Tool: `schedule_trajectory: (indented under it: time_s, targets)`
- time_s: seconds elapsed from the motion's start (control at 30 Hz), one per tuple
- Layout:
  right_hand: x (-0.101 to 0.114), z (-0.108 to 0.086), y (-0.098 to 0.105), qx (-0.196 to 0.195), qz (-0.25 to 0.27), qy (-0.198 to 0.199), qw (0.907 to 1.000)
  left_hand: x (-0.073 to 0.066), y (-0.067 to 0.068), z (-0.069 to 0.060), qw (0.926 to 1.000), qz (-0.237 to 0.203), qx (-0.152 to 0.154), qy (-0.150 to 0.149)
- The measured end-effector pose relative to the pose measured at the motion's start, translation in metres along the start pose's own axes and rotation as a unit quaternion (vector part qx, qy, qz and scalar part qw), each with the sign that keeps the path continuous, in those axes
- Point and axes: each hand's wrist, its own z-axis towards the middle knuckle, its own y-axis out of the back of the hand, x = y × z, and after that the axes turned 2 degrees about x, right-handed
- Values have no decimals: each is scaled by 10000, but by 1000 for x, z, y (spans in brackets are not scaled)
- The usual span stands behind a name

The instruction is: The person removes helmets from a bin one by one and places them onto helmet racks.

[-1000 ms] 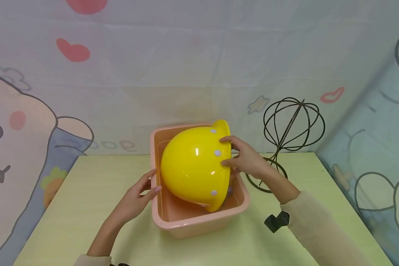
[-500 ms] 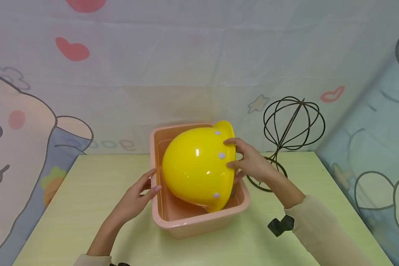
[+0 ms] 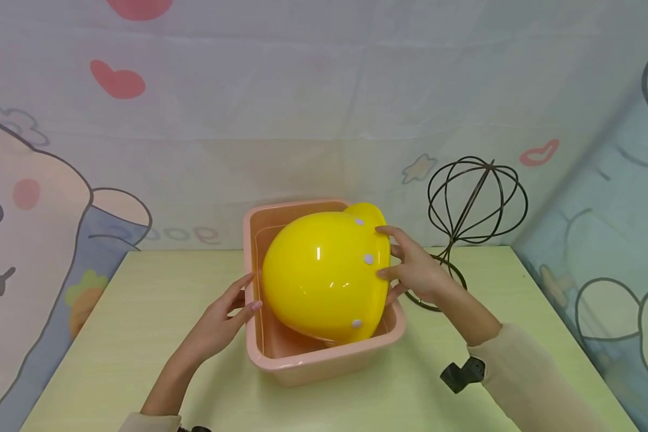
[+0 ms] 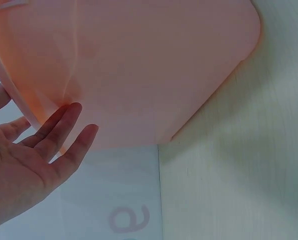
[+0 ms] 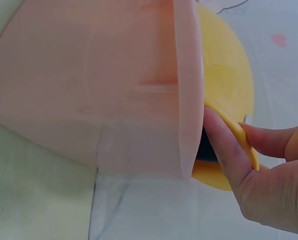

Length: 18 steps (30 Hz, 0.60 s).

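Note:
A yellow hard hat (image 3: 324,270) with white dots lies on its side in a pink plastic tub (image 3: 324,361), its brim toward the right wall. My right hand (image 3: 418,270) pinches that brim between thumb and fingers; in the right wrist view the right hand (image 5: 274,170) grips the hat's edge (image 5: 231,120) just beyond the tub's rim (image 5: 189,100). At the tub's left rim, my left hand (image 3: 218,324) has thumb and fingers around the edge. The left wrist view shows the left hand (image 4: 39,150) with fingers along the outside of the tub (image 4: 139,65).
A dark wire whisk-shaped stand (image 3: 456,234) rises behind my right forearm, its ring base on the pale table (image 3: 140,336). A printed cloth (image 3: 302,108) hangs behind the table.
The hard hat's brim has shifted right and slightly down in the tub, and my right hand has moved right with it. My left hand stays at the tub's rim.

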Motion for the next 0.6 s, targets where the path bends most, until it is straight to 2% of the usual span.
schedule_trajectory:
  time_s: [0.33, 0.6]
  targets:
    - [0, -2, 3, -65, 1, -16, 10000, -1, 1, 0, 10000, 22, 12, 22]
    - [-2, -5, 5, 71, 215, -418, 9989, -2, 1, -1, 10000, 43, 36, 42]
